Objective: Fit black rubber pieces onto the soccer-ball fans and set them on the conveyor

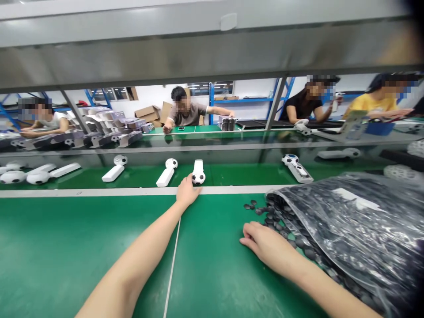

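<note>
My L hand (pixel 188 193) is at the ball end of a white football-topped unit (pixel 198 177) on the far green strip (pixel 238 176); can't tell if it's clamped or just touching. R hand (pixel 260 238) is part-curled by the loose blk discs (pixel 247 206), can't tell if holding any. Risks: sloppy L grip could roll the unit; R arm nudging the open bag (pixel 357 225) could spill more discs.
</note>
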Available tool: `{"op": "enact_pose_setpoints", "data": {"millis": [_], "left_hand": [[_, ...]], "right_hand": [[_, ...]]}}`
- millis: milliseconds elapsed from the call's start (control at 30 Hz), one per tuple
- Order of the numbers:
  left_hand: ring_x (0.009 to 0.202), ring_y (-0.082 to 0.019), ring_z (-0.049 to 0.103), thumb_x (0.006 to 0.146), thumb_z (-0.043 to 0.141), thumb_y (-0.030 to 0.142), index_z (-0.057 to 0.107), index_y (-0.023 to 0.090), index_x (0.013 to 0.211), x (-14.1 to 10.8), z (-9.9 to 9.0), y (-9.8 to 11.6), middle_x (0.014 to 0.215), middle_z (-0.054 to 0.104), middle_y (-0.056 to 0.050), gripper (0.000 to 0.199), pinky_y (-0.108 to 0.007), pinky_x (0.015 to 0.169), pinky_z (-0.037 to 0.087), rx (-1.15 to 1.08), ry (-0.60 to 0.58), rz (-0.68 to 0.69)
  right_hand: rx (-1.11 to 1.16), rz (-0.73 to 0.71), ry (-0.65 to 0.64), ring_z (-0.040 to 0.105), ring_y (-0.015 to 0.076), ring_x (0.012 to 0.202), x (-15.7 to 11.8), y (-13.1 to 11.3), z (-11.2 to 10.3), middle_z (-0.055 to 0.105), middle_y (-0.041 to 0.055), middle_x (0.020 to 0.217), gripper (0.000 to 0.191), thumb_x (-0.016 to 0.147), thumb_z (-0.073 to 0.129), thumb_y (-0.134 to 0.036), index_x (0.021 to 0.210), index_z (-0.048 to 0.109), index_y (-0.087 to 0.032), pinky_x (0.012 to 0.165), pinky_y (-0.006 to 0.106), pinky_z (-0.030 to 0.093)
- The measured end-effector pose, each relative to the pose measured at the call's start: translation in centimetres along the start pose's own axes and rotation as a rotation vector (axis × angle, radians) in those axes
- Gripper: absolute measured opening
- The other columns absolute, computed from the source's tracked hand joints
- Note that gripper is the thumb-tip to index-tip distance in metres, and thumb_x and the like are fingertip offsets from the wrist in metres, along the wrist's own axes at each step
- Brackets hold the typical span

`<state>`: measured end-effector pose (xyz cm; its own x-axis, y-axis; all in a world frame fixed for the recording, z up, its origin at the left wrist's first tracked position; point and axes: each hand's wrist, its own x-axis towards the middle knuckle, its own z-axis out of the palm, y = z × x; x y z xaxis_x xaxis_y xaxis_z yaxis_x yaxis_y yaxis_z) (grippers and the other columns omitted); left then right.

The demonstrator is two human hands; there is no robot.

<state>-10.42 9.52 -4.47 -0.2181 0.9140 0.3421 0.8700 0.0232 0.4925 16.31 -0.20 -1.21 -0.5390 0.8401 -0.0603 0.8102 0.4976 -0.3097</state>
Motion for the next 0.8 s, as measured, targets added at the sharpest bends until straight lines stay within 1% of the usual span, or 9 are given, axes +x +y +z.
{"op": "enact_pose_setpoints", "data": {"millis": [133,233,333,433,500,600,700,800], "left_hand": [[0.112,-0.026,0.048,0.075,0.059,0.032,0.041,0.015,0.125,-0.3,0.0,0.2,0.121,0.051,-0.013,0.056,-0.036,0.092,0.038,0.054,0.006,0.028],[0.109,-0.025,0.048,0.079,0.058,0.033,0.045,0.014,0.12,-0.8,-0.1,0.5,0.117,0.052,-0.012,0.047,-0.04,0.091,0.039,0.086,0.014,0.053],[0.102,-0.023,0.051,0.083,0.054,0.035,0.05,0.013,0.112,-1.6,-0.4,0.6,0.111,0.054,-0.009,0.037,-0.043,0.086,0.042,0.107,0.025,0.063],[0.093,-0.02,0.055,0.085,0.052,0.034,0.052,0.013,0.105,-2.4,-0.8,0.7,0.105,0.055,-0.007,0.029,-0.039,0.079,0.047,0.125,0.014,0.061],[0.087,-0.017,0.056,0.086,0.051,0.033,0.054,0.013,0.103,-3.1,-1.0,0.9,0.101,0.056,-0.006,0.026,-0.036,0.074,0.049,0.144,-0.017,0.061],[0.08,-0.015,0.058,0.087,0.049,0.035,0.056,0.013,0.098,-4.2,-1.3,1.3,0.092,0.059,-0.005,0.025,-0.034,0.071,0.049,0.182,-0.096,0.082],[0.078,-0.015,0.058,0.087,0.048,0.039,0.058,0.013,0.093,-5.1,-1.5,2.0,0.089,0.06,-0.004,0.028,-0.034,0.072,0.049,0.221,-0.183,0.119],[0.08,-0.015,0.058,0.087,0.047,0.042,0.059,0.014,0.09,-5.6,-1.6,2.7,0.088,0.061,-0.004,0.03,-0.035,0.075,0.048,0.253,-0.243,0.156]], "right_hand": [[-0.024,-0.019,0.028,0.054,0.0152,0.065,0.1,0.4,0.6,0.054,0.0017,0.076,0.018,0.089,0.042,-0.025,0.073,0.046,-0.018,0.059,0.026,0.035],[-0.016,-0.069,0.058,0.054,0.0148,0.064,0.3,0.6,0.8,0.054,0.0015,0.076,0.018,0.089,0.041,-0.025,0.073,0.047,-0.018,0.059,0.026,0.035],[0.009,-0.116,0.097,0.054,0.0152,0.065,0.5,0.6,1.0,0.055,0.0016,0.074,0.019,0.089,0.04,-0.027,0.074,0.047,-0.019,0.06,0.026,0.037],[0.03,-0.138,0.117,0.053,0.0155,0.065,0.6,0.5,1.0,0.055,0.002,0.074,0.02,0.088,0.038,-0.028,0.073,0.047,-0.019,0.06,0.027,0.037],[0.04,-0.152,0.118,0.053,0.0157,0.066,0.6,0.4,0.9,0.055,0.0022,0.074,0.02,0.088,0.037,-0.029,0.073,0.046,-0.019,0.061,0.027,0.038],[0.032,-0.155,0.103,0.053,0.0161,0.066,0.7,0.4,1.0,0.054,0.0024,0.075,0.022,0.089,0.035,-0.031,0.073,0.045,-0.019,0.061,0.027,0.039],[0.03,-0.148,0.069,0.053,0.0161,0.064,0.8,0.7,1.2,0.053,0.002,0.075,0.024,0.089,0.032,-0.035,0.074,0.044,-0.02,0.06,0.028,0.039],[0.038,-0.163,0.038,0.054,0.0167,0.066,1.2,1.3,1.7,0.052,0.0019,0.077,0.026,0.089,0.031,-0.038,0.075,0.044,-0.021,0.062,0.029,0.04]]}}
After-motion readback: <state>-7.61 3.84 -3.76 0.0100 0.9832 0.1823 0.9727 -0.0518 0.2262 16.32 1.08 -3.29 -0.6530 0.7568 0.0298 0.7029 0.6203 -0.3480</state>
